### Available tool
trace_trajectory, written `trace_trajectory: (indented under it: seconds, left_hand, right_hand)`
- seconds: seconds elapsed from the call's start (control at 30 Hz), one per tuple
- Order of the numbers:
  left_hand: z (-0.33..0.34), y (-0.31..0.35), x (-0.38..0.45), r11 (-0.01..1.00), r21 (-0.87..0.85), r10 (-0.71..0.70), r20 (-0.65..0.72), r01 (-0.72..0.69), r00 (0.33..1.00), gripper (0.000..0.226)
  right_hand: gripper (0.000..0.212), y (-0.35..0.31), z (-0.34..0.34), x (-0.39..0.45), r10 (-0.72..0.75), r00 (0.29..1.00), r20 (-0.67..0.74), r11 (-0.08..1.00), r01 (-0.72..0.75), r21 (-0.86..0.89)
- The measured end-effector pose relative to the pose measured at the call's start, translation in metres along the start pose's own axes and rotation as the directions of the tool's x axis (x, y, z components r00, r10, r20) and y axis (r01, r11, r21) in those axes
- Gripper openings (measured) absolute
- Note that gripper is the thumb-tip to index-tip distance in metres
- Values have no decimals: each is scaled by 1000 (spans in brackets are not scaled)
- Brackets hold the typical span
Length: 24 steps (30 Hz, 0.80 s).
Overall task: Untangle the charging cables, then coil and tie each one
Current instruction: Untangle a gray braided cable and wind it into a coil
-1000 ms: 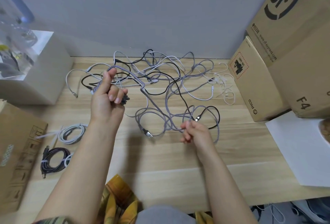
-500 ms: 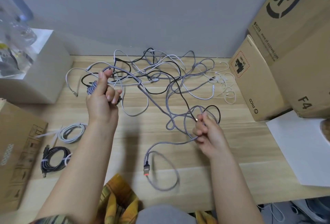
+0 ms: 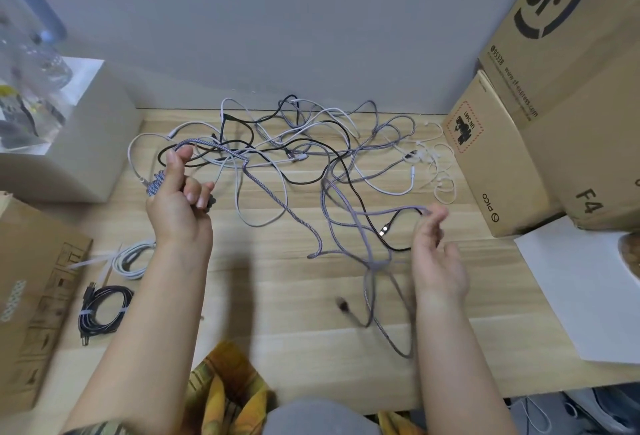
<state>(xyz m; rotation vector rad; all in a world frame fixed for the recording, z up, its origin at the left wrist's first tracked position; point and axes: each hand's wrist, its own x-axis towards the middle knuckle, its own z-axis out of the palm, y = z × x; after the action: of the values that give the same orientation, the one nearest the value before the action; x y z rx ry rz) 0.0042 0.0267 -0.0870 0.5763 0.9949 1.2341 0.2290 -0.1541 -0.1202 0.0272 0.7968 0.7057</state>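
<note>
Head view is showing a grey braided cable (image 3: 277, 199) with a woven, speckled sheath, running from the left hand (image 3: 178, 206) across the middle of the desk (image 3: 277, 348) toward the right hand (image 3: 438, 261). The left hand is gripping a few wound turns of it, fingers curled round the bundle and thumb raised, near the desk's left edge. The cable's far stretch is looping just beside the right hand, whose fingers are lying loosely open; whether they are touching the strand is blurred. Its plug end (image 3: 343, 304) is lying toward the near edge. A tangle of white, grey and black cables (image 3: 311, 143) is lying along the far edge. Two tied coils (image 3: 104, 310) are sitting by the left edge.
</note>
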Motion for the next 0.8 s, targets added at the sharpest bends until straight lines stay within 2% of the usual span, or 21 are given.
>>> trace_trajectory:
  seconds: [0.03,0.07,0.1,0.17,0.23,0.3,0.33,0.43,0.5,0.53,0.57,0.6,0.63,0.67,0.73,0.8]
  left_hand:
    - [1,-1,-1,1000,4,-2,4,2,1000,21]
    - [2,-3,-3,1000,11,-4,10,4,1000,21]
    - [4,-5,-4,1000,20,-8,17,7,1000,21]
    - [7,-8,-6,999,33,-20,27,19,999,20]
    - [8,-12,-8,999,34,-37,29,36,999,20]
    - [8,-13,-8,998,35,-49,28,48,998,21]
    - [8,-13,-8,998,36,-53,28,52,998,21]
    - [9,-13,-9,998,34,-63,35,61,997,20]
    - [9,-12,-9,998,38,-60,37,58,998,20]
    - [10,-11,-10,998,40,-58,36,57,998,20]
    - [10,-11,-10,998,41,-55,38,53,998,20]
    - [9,-10,-10,998,45,-51,41,49,998,20]
    - [8,-9,-11,998,49,-48,43,46,998,21]
    - [8,-9,-11,997,55,-48,48,45,998,21]
    - [7,-10,-12,997,61,-53,54,50,997,21]
    - [7,-10,-13,996,74,-59,62,55,996,22]
  right_hand:
    - [34,2,-3,2,-106,994,-16,981,102,-162]
    - [29,3,-9,5,-166,986,-7,917,151,-369]
    - [25,3,-17,8,-169,986,6,806,142,-575]
    - [20,1,-33,13,-149,989,-9,445,59,-894]
    - [12,3,-40,9,-134,991,0,19,2,-1000]
    - [10,10,-43,2,-50,997,53,-356,32,-934]
    - [7,14,-45,-1,19,997,74,-507,74,-859]
    - [15,26,-60,-3,149,989,8,-815,128,-565]
    - [19,33,-68,-3,136,991,4,-977,134,-166]
    - [9,36,-69,-6,155,987,32,-987,156,-28]
    - [12,38,-67,-9,188,981,45,-982,189,-19]
    - [26,37,-66,-9,236,971,34,-962,239,-131]
    - [35,38,-62,-10,282,959,21,-904,273,-329]
    - [36,39,-56,-13,325,945,28,-800,290,-525]
    - [21,41,-39,-19,398,914,81,-503,292,-813]
    - [14,38,-23,-23,431,891,145,-80,198,-977]
